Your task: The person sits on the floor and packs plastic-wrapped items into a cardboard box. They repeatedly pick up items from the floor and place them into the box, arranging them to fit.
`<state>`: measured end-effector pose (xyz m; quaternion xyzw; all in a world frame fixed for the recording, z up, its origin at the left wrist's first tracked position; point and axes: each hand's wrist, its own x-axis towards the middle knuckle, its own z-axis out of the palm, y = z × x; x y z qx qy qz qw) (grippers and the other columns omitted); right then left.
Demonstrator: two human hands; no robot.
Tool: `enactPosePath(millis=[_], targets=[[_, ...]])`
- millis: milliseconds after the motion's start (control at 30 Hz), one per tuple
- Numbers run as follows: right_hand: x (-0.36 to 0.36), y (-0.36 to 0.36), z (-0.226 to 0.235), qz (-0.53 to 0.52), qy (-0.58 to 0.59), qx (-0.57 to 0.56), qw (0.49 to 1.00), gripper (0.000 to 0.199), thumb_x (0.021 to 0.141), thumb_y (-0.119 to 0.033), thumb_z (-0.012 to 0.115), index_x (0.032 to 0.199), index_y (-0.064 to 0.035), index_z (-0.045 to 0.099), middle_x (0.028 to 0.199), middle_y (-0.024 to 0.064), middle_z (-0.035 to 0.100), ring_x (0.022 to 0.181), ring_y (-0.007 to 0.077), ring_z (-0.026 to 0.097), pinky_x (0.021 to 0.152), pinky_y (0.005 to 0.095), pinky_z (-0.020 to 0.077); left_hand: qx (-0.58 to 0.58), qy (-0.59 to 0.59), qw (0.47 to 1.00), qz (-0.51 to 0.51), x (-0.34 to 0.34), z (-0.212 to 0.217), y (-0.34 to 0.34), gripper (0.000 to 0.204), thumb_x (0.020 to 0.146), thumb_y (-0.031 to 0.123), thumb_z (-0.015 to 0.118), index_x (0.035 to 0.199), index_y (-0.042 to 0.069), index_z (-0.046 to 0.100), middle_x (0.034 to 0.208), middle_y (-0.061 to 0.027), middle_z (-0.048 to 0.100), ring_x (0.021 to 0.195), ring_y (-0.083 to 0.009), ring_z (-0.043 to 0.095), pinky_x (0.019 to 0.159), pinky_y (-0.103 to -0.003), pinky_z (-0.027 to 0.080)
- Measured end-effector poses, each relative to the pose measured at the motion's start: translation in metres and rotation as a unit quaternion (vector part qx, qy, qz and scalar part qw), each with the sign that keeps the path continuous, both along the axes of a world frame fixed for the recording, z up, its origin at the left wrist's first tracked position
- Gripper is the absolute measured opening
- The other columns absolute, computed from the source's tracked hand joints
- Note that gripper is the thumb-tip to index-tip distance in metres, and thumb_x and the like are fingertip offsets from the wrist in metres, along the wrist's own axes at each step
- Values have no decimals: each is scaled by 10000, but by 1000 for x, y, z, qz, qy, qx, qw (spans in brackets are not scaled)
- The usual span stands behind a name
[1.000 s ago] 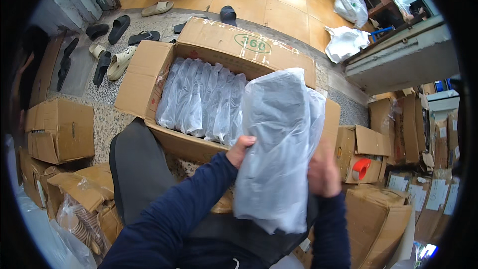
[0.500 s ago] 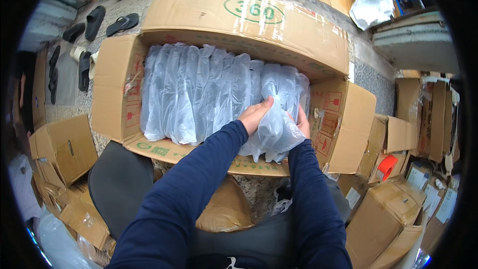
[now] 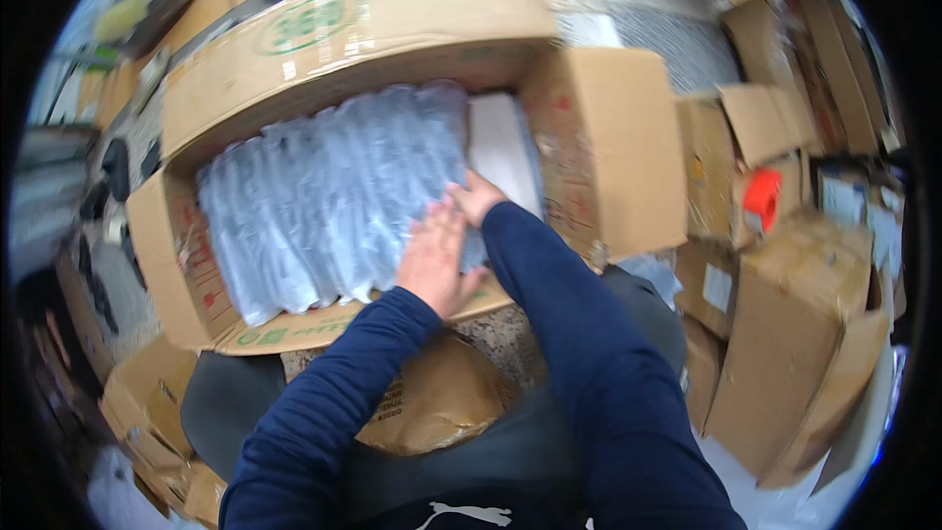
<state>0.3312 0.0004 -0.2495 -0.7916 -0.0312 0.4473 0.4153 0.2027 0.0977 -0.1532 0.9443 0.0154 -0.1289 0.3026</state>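
A large open cardboard box (image 3: 633,147) stands in front of me. Inside it, a tight row of packages in clear plastic bags (image 3: 304,201) fills most of the length. At the row's right end, my left hand (image 3: 432,260) lies with fingers stretched out on the bagged packages. Just beyond it, my right hand (image 3: 478,198) presses against the same end of the row; its thumb sticks out, and the other fingers are partly hidden. A pale flat piece (image 3: 494,137) shows in the gap between the row and the box's right wall.
Beneath my arms is a brown wrapped package (image 3: 442,397), between my legs. Cardboard boxes (image 3: 795,304) are stacked at the right, with a red tape roll (image 3: 761,198) among them. More cartons (image 3: 147,393) lie at the lower left. Dark slippers (image 3: 116,169) sit on the floor beyond.
My view has shifted to the right, and the box appears further left. My hands have let go of the bagged package they held and now press on the row. A gap shows at the box's right end.
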Motion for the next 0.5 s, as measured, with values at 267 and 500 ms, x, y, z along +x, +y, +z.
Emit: enactPosePath(millis=[267,500], targets=[[97,-73,233,-15,-414,161,896,326,875,-295,657,1055,-24,678,926,151,707,847,239,682,813,334,531,154,143,975,-70,35,4,26,795,796,408,724,1456,103,402,1584,-167,199,1444,-393,212,1115,-575,262],[48,-371,115,-495,-158,-12,854,168,918,-178,622,1028,-52,637,814,75,688,649,169,677,515,293,535,30,-20,998,-47,-50,79,80,538,792,105,691,1293,-9,532,1456,-220,425,1325,-384,437,1078,-420,368]])
